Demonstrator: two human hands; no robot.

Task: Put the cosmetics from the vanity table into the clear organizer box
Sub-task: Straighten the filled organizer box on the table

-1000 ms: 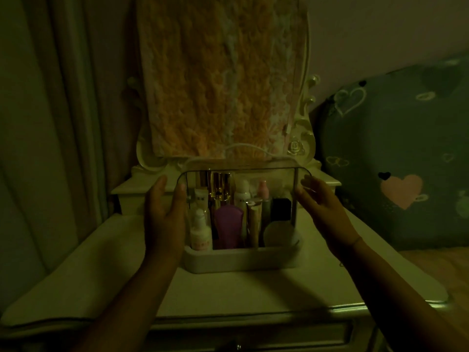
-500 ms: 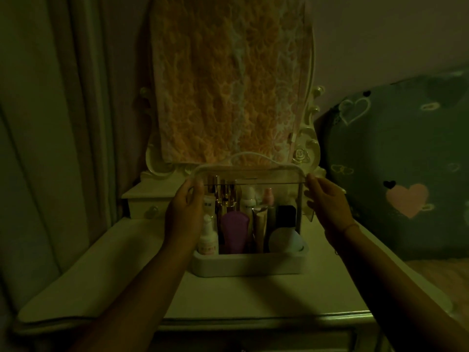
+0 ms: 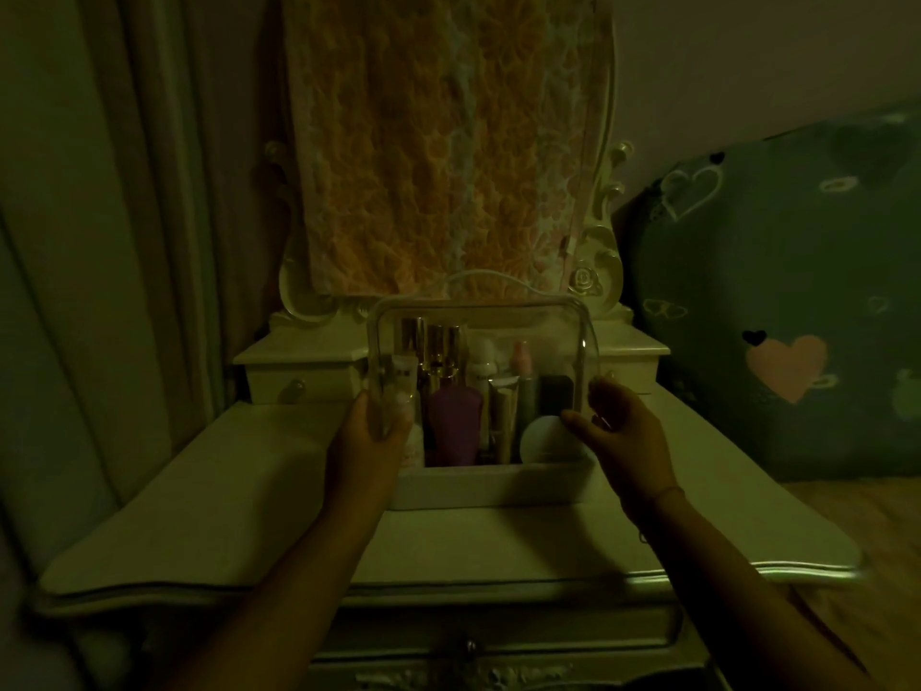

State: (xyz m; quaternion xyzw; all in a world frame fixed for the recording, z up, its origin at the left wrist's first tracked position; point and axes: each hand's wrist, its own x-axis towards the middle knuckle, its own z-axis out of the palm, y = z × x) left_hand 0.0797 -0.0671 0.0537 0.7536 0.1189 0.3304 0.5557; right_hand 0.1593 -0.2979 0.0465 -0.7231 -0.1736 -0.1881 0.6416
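Rounded clear organizer box [image 3: 478, 321], pale solid base.

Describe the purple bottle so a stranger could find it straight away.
Start at the pale vanity table below the cloth-covered mirror; the clear organizer box stands at its middle. Inside, at the front, slightly left of centre, stands the purple bottle. It is the only purple item, broad and curvy, unlike the slim gold tubes behind and the white round compact to its right.

Dim rm: curtain [image 3: 99, 241] left, cloth-draped mirror [image 3: 438, 142], heart-print cushion [image 3: 777, 316] right.
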